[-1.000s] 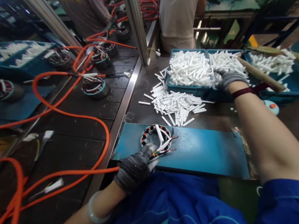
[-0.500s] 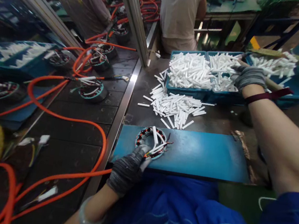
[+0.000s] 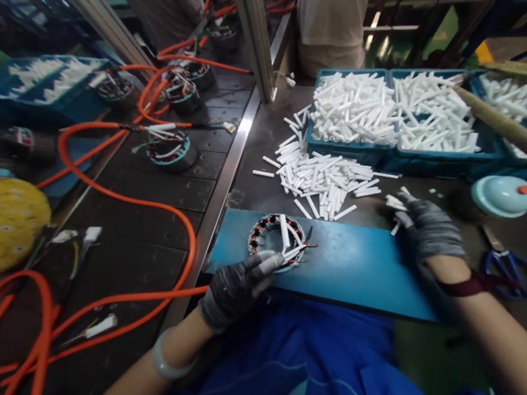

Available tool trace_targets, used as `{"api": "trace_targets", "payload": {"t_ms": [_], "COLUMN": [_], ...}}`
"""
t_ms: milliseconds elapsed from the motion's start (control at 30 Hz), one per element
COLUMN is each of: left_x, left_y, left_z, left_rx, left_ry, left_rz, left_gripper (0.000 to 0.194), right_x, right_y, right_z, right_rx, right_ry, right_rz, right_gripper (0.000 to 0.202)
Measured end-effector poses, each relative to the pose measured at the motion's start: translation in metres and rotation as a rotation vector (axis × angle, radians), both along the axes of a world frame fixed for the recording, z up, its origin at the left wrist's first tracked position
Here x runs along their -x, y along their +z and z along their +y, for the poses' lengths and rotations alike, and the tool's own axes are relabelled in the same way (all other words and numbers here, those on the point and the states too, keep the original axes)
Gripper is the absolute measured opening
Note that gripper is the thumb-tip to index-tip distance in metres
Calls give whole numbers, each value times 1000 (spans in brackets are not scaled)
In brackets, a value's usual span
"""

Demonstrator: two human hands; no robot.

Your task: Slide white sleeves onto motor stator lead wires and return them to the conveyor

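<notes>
A ring-shaped motor stator (image 3: 253, 240) with orange, black and white windings lies on the blue board (image 3: 347, 261). White sleeves and thin wire ends stick up from it. At the ring's near edge, my gloved left hand (image 3: 238, 285) pinches the sleeved wires (image 3: 291, 254). My gloved right hand (image 3: 430, 229) is above the far right part of the board, closed on several short white tubes (image 3: 396, 204) that poke out past its fingertips. A loose pile of the same tubes (image 3: 327, 179) is spread beyond the stator.
Blue bins (image 3: 348, 149) full of white tubes stand at the back, a wooden stick (image 3: 509, 124) lying across them. On the right are a light-blue lidded container (image 3: 504, 195) and scissors (image 3: 512, 275). Orange hose (image 3: 145, 202) loops over the left conveyor among other stators (image 3: 171, 153). Two people sit beyond.
My right hand has come back from the bins toward the board, with white tubes in it. My left hand stays at the stator. The view has shifted slightly.
</notes>
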State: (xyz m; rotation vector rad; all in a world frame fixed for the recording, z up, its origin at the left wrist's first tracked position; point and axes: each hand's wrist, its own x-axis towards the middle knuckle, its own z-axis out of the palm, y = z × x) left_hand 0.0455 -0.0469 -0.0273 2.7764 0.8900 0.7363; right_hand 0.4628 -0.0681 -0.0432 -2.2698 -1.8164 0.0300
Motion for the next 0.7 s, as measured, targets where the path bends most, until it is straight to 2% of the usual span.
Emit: {"api": "trace_targets", "payload": {"t_ms": [33, 100, 167, 300, 367, 433, 533, 600, 700], "left_x": [-1, -1, -1, 1, 1, 2, 3, 3, 3], "left_y": [1, 3, 5, 6, 5, 5, 5, 4, 3], "left_z": [0, 0, -1, -5, -5, -5, -5, -4, -3], "left_rx": [35, 89, 129, 196, 215, 220, 221, 229, 232], "left_ry": [-6, -4, 0, 10, 5, 0, -1, -8, -20], "left_rz": [2, 9, 17, 3, -14, -29, -30, -24, -34], "left_gripper": [26, 29, 30, 32, 33, 34, 35, 35, 35], "right_x": [8, 19, 26, 41, 54, 72, 98, 109, 115], "right_y": [-6, -8, 3, 37, 47, 50, 42, 35, 28], "right_z": [-6, -12, -13, -16, -20, -26, -32, -33, -28], "right_rx": [30, 65, 35, -92, -179, -220, -134, -62, 30], "right_ry": [19, 43, 49, 11, -12, 18, 128, 136, 129], "right_rz": [-17, -80, -155, -197, -38, 195, 608, 854, 1052], "right_gripper": [50, 54, 55, 54, 59, 58, 42, 39, 43]}}
